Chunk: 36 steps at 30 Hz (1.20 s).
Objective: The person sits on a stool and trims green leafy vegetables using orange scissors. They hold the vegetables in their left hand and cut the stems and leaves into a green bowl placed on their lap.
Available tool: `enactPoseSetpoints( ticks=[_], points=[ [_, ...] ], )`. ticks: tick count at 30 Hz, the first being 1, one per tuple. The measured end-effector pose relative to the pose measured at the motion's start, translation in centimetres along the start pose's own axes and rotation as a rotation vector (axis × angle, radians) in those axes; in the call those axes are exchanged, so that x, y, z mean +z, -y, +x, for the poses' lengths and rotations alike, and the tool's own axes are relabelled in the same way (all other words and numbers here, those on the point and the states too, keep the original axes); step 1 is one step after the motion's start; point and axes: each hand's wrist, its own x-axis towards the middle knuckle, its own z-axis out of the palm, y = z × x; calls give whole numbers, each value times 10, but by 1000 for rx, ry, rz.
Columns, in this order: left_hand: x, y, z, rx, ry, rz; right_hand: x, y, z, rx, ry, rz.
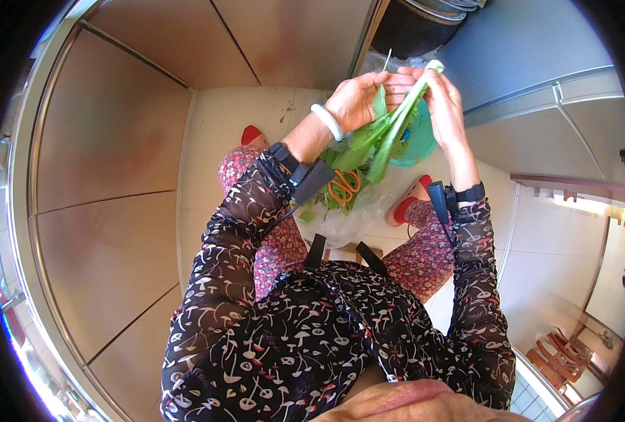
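My right hand (443,97) grips the pale base of a long leafy green stalk (405,113), whose leaves hang down toward my lap. Palm up, my left hand (362,97) has its fingers behind the stalk and a narrow green leaf (380,103) at its palm; whether it pinches the leaf I cannot tell. Beneath the hands lie loose leafy greens (325,198) on clear plastic (344,227), with an orange-brown band (344,187) on them. A turquoise plastic basin (423,137) stands behind, partly hidden by my right hand.
Cabinet doors (106,121) rise at the left. A dark round container (413,29) stands at the top, by a smooth grey-blue panel (529,47). My red-toed shoes (410,203) are on the pale tiled floor (212,137), where leaf scraps (287,112) lie. Wooden chairs (560,356) appear lower right.
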Motion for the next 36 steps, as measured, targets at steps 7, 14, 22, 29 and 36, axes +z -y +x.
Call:
enactPoseSetpoints(
  ticks=[7,14,22,29,36],
  points=[
    [5,-4,1,-5,52,-119,-34,0,-6,9,-180,343],
    [5,-4,4,72,95,-88,-47,15,-10,-28,-317,363],
    [8,2,12,88,111,60,-16,14,-14,57,-172,96],
    [0,10,18,113,-3,382,-6,11,-9,44,-241,-281],
    [-11,23,21,72,11,722,3,5,-9,-109,-263,-481]
  ],
)
